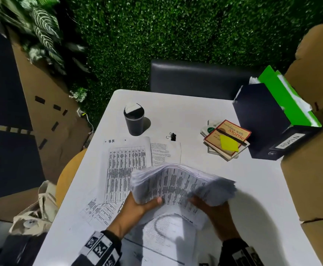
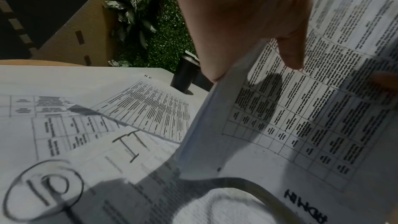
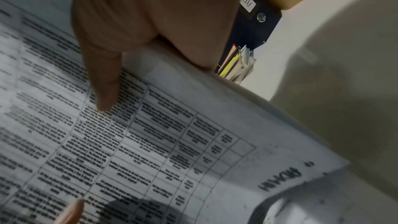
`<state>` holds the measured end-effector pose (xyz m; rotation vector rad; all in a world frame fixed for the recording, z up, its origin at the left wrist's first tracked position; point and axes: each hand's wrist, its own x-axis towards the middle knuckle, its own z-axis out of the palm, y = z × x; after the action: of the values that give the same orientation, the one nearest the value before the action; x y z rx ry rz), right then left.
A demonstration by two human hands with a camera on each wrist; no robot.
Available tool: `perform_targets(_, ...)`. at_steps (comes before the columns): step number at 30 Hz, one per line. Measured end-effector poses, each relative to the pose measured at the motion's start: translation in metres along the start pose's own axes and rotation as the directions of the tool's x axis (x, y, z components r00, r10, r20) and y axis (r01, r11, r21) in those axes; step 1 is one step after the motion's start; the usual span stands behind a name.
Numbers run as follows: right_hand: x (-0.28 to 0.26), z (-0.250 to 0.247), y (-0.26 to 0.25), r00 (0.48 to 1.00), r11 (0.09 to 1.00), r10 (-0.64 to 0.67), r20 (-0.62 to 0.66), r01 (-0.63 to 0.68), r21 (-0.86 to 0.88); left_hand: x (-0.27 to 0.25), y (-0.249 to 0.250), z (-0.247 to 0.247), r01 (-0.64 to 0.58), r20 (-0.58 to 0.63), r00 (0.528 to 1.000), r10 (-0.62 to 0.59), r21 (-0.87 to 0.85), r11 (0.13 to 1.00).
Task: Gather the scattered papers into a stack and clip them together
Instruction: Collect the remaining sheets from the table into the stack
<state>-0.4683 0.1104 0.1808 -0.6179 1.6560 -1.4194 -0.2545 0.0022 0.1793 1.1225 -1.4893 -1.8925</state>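
A thick stack of printed papers (image 1: pixel 178 181) is held up off the white table (image 1: pixel 253 189), bowed in the middle. My left hand (image 1: pixel 143 205) grips its left edge, thumb on the top sheet (image 2: pixel 290 52). My right hand (image 1: pixel 212 208) grips the right edge, thumb lying on the printed table (image 3: pixel 105 91). Loose sheets lie flat on the table: a sheet marked "HR" (image 1: pixel 127 166), another behind it (image 1: pixel 165 152), and sheets under my hands (image 1: pixel 168 231). A black binder clip (image 1: pixel 172 136) sits beyond the papers, untouched.
A dark lidded cup (image 1: pixel 134 120) stands at the back left. Books with a yellow note and a pen (image 1: pixel 227 140) lie at the right, beside a dark file box (image 1: pixel 268 121) holding green folders. Cardboard (image 1: pixel 314 169) walls the right side. A dark chair (image 1: pixel 195 77) stands behind the table.
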Motion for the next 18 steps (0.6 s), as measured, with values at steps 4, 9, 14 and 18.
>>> perform_targets(4, -0.007, 0.009, 0.009, 0.998, 0.999, -0.039, -0.056, 0.038, -0.018, 0.001, -0.003, -0.008, 0.038, 0.113, 0.993, -0.035, -0.026, 0.999)
perform_targets(9, 0.004, 0.020, 0.041, 0.997, 0.956, -0.002, -0.080, -0.022, -0.293, 0.010, -0.014, -0.022, 0.177, 0.093, 0.979, -0.179, 0.036, 0.984)
perform_targets(14, 0.022, 0.031, 0.025, 0.981, 0.795, 0.153, 0.118, -0.052, -0.604, 0.014, -0.001, -0.067, 0.081, -0.117, 0.990, -0.076, 0.040, 0.996)
perform_targets(18, 0.050, 0.052, 0.040, 0.996, 0.654, 0.083, 0.028, -0.033, -0.756, 0.002, -0.002, -0.126, -0.002, -0.316, 0.949, 0.016, 0.044, 0.999)
